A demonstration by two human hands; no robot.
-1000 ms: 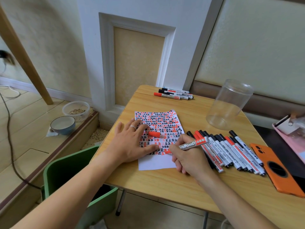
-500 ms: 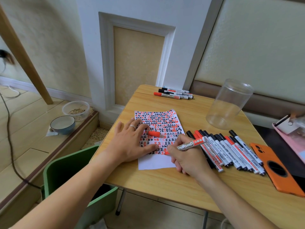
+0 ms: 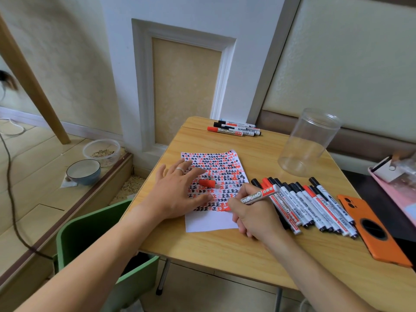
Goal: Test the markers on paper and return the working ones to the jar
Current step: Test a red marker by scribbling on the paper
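**Fingers: right pinching red marker at the paper, left spread flat as a hold-down**

Fingers (image 3: pixel 239 198) of right hand (image 3: pixel 254 218) curled and pinching red marker (image 3: pixel 258 195) in a writing grip, tip on the near rows of the paper (image 3: pixel 216 192), barrel slanting up to the right. Evidently a test stroke in hand. Fingers (image 3: pixel 191 172) of left hand (image 3: pixel 177 192) straight and spread, pressing on the left part of the sheet; judged to keep it from sliding under the stroke. Ring noted on one finger.

Red cap (image 3: pixel 207 183) lying loose on the sheet just right of the left fingers, within easy reach for recapping. Sheet almost filled with red and black marks; blank strip only along the near edge.

Row of markers (image 3: pixel 315 206) laid side by side on the tabletop (image 3: pixel 225 248), just right of the writing hand; presumably awaiting test. Separate small group of markers (image 3: pixel 236 129) at the far edge, well apart; reason for separation not determinable.

Containers: clear jar (image 3: pixel 308 143) upright at far right of the tabletop, open-topped, nothing visible inside. No marker returned to it. On the floor to the left, clear tub (image 3: pixel 101 152) holding what looks like grain or seed, and a bowl (image 3: pixel 83 172), contents unclear.

Orange phone (image 3: pixel 373 230) at the right edge.
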